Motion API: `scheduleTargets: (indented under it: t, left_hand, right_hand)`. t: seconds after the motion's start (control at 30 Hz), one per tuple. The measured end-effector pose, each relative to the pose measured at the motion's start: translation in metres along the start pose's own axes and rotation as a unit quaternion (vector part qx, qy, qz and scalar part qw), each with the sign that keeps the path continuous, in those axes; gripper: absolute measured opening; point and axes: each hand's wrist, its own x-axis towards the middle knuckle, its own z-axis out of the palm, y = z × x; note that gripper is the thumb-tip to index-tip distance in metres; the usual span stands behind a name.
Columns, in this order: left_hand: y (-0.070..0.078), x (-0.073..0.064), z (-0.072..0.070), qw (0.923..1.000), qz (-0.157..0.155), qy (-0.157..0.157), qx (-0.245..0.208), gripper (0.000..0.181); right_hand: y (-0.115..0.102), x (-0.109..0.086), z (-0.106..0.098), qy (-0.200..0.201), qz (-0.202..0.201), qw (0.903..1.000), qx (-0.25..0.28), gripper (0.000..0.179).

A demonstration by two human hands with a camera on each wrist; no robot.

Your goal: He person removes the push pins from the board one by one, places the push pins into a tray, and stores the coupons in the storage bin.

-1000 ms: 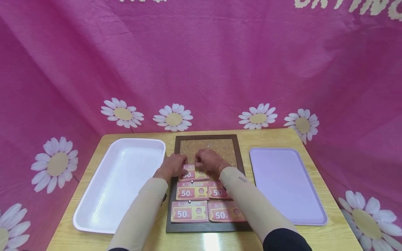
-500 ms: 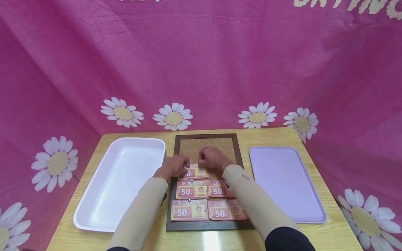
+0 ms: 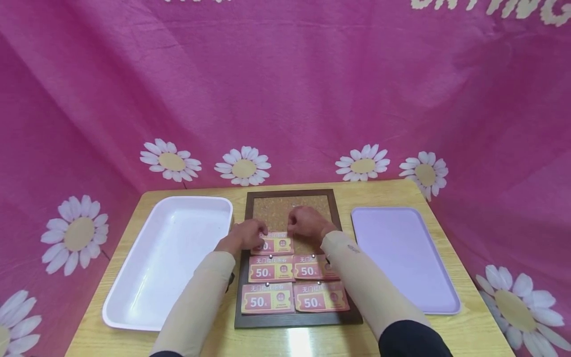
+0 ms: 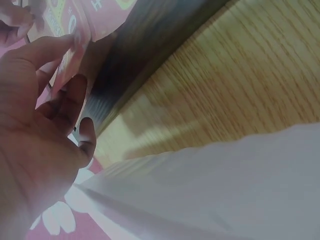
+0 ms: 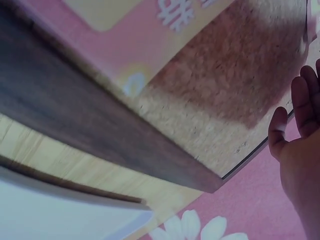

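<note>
A wood-framed cork board (image 3: 269, 210) lies on the table, bearing red and yellow paper coupons marked 50. My left hand (image 3: 244, 234) pinches the left edge of the uppermost coupon (image 3: 282, 246); in the left wrist view, thumb and fingers close around that coupon (image 4: 75, 60), whose edge bends up. At this coupon's upper right corner is my right hand (image 3: 309, 221), fingertips drawn together low over the cork. I cannot tell if they pinch something small. The right wrist view shows only its outer fingers (image 5: 302, 102), loosely bent.
Several coupons below, such as the lower left one (image 3: 267, 300), are fixed with dark pins at their top edges. A deep white tray (image 3: 167, 263) stands left of the board, a flat lilac tray (image 3: 406, 258) right. A pink flowered cloth (image 3: 285, 99) hangs behind the table.
My right hand has shifted a little right and up, away from the uppermost coupon's top edge. My left hand stays at that coupon's left edge. The head view has turned slightly.
</note>
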Motion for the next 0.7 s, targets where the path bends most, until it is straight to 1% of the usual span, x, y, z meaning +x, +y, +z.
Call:
scheduleTargets:
  t: [0.07, 0.17, 0.23, 0.3, 0.43, 0.53, 0.7]
  left_hand:
    - [0.001, -0.001, -0.001, 0.9998, 0.0, 0.004, -0.019, 0.024]
    - [0.004, -0.003, -0.004, 0.9977, -0.004, -0.002, -0.067, 0.028]
    - [0.004, -0.004, -0.006, 0.9966, 0.002, 0.001, -0.082, 0.029]
    - [0.004, -0.004, -0.008, 0.9957, 0.005, 0.004, -0.092, 0.029]
    - [0.002, -0.004, -0.01, 0.9964, 0.012, 0.014, -0.083, 0.029]
    - [0.003, -0.005, -0.012, 0.9956, 0.004, 0.006, -0.093, 0.028]
    - [0.006, -0.006, -0.015, 0.9926, -0.007, -0.006, -0.121, 0.026]
  right_hand:
    - [0.001, -0.002, -0.003, 0.004, 0.0, 1.0, -0.001, 0.008]
    - [0.005, -0.004, -0.007, 0.006, -0.005, 0.9999, -0.014, 0.006]
    - [0.008, -0.006, -0.01, 0.004, -0.005, 0.9998, -0.02, 0.006]
    - [0.011, -0.008, -0.013, 0.001, 0.001, 0.9997, -0.026, 0.006]
    - [0.017, -0.011, -0.018, -0.005, 0.029, 0.9993, -0.022, 0.006]
    - [0.022, -0.014, -0.019, -0.003, 0.045, 0.9987, -0.023, 0.007]
    - [0.031, -0.018, -0.022, 0.004, 0.048, 0.9981, -0.039, 0.007]
